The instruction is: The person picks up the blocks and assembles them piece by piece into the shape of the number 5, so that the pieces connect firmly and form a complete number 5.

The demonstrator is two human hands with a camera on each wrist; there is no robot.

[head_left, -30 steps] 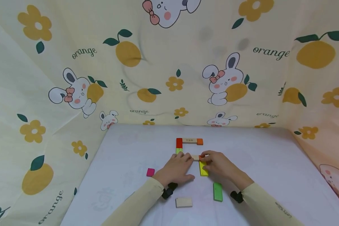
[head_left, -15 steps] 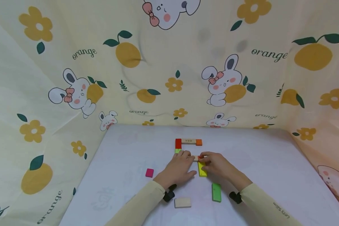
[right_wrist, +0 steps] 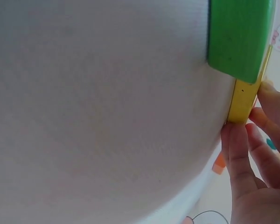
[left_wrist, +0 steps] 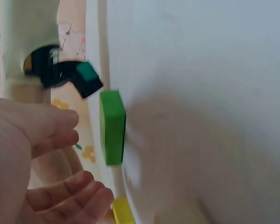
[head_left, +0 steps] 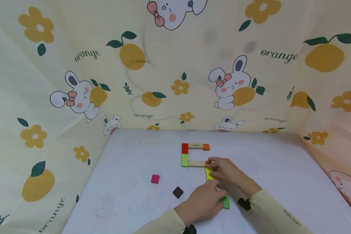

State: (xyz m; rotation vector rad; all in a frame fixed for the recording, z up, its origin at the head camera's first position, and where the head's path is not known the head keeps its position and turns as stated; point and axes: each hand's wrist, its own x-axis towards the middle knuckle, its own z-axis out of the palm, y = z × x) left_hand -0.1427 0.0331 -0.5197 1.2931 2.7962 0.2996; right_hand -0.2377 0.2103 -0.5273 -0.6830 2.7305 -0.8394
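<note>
In the head view my right hand holds the yellow block, its fingertips also at a small orange-red block. The right wrist view has the right hand's fingers against the end of the yellow block. My left hand is over the green block, covering part of it. Seen from the left wrist, that hand has its fingers apart beside the green block, with a gap between them.
Joined blocks stand behind the hands: orange, wooden, red, light green and another wooden one. A magenta block and a dark block lie to the left on the white table.
My left hand has left the joined blocks and moved toward the front right, to the green block. The dark block has come into sight; the loose wooden one is now covered. My right hand has stayed put.
</note>
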